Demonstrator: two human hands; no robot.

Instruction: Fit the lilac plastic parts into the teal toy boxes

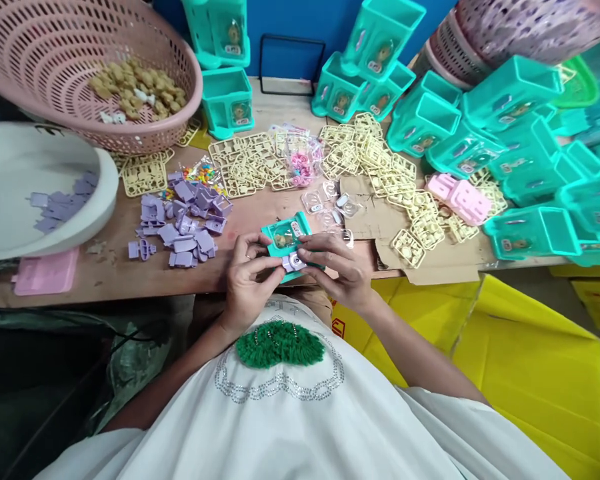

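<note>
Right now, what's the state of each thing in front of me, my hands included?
Light purple piece: held in both hands
Left hand: fingers closed on that piece
Right hand: fingers closed on it too
Teal case: between the hands
Pink basket: tilted, holding tan pieces
White basin: holding flat purple pieces
Purple parts: loosely piled
Cream frames: overlapping

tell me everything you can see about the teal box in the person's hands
The teal box looks like plastic, with a flat panel framing a window that shows a tan figure and a small pale label. It is tilted near the table's front edge, between the left hand and right hand, fingers touching its sides. A small lavender part covers some of its lower portion; whether they touch is unclear.
</note>
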